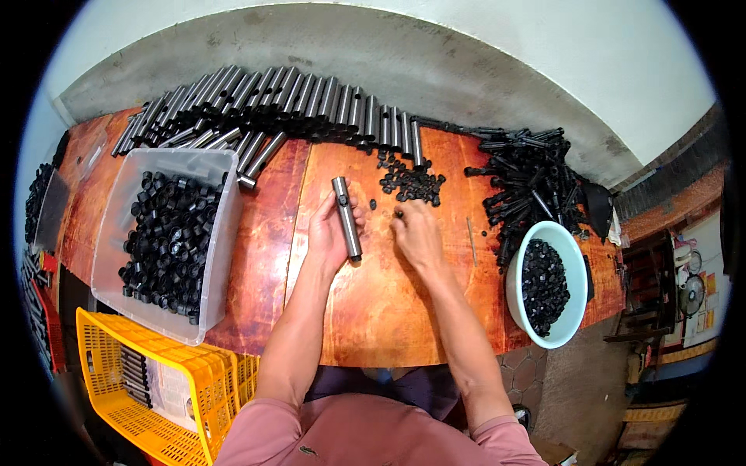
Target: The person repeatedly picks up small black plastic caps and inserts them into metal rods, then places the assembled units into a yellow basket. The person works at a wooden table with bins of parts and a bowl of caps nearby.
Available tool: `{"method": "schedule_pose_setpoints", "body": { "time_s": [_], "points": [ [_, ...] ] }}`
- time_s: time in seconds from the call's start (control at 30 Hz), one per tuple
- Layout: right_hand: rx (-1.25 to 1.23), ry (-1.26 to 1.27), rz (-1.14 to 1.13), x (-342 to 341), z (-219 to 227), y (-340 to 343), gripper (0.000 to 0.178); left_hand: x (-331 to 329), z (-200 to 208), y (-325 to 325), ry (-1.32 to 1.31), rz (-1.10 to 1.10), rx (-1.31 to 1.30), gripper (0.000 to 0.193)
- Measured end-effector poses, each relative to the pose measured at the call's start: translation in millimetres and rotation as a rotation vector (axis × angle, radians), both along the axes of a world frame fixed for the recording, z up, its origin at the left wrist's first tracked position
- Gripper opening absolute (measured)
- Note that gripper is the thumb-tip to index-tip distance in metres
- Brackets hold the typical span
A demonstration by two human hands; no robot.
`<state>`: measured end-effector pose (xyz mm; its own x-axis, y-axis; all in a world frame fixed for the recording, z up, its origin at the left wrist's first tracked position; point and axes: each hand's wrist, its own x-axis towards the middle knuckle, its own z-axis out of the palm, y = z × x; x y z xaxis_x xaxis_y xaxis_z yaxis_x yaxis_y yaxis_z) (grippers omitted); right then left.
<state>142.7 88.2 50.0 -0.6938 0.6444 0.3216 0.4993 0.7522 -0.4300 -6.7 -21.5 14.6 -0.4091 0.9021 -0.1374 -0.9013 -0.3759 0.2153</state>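
Note:
A silver metal tube (346, 217) with black ends lies slanted across my left hand (325, 237), whose fingers are wrapped round it. The tube has a dark opening near its upper end. To the right, my right hand (420, 237) is low over the table, thumb and fingers pinched at a small black part (399, 213). Just beyond it spreads a loose pile of small black parts (412, 185). One single black piece (373, 205) lies apart, between the tube and the pile.
Stacked metal tubes (311, 97) line the wall. At left stand a clear bin (221, 256) of black caps and, lower, a yellow crate (206, 388). Black rods (524, 167) are heaped at right, behind a pale blue bowl (576, 272). A thin stick (472, 241) lies on the wooden table (381, 326).

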Motion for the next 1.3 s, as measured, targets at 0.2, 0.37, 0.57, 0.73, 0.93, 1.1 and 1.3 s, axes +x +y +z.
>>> {"method": "schedule_pose_setpoints", "body": {
  "time_s": [0.2, 0.37, 0.57, 0.73, 0.93, 1.1, 1.3],
  "points": [
    [0.121, 0.005, 0.05, -4.4, -19.3, 8.3, 0.012, 3.7, 7.1, -1.6, 0.015, 0.019, 0.006, 0.038],
    [-0.098, 0.038, -0.07, -8.9, 0.3, -2.9, 0.015, 3.3, 7.4, -2.9, 0.004, 0.028, -0.03, 0.039],
    [-0.046, -0.063, -0.061, -13.2, -11.5, 5.6, 0.018, 4.5, 11.1, -2.8, 0.0, 0.024, -0.028, 0.038],
    [-0.077, 0.018, -0.02, -6.6, -6.4, 4.9, 0.016, 5.0, 9.8, -3.5, 0.026, 0.036, -0.052, 0.036],
    [-0.233, 0.099, -0.09, 5.1, -15.3, 7.6, 0.016, 5.2, 11.8, -3.5, 0.013, 0.035, -0.056, 0.036],
    [-0.286, 0.091, -0.148, 12.9, -27.2, 21.9, 0.016, 5.1, 10.5, -3.4, 0.033, 0.03, -0.067, 0.037],
    [-0.08, 0.146, -0.247, 28.3, -10.1, 24.4, 0.018, 4.0, 7.8, -4.2, 0.031, 0.025, -0.042, 0.037]
  ]
}}
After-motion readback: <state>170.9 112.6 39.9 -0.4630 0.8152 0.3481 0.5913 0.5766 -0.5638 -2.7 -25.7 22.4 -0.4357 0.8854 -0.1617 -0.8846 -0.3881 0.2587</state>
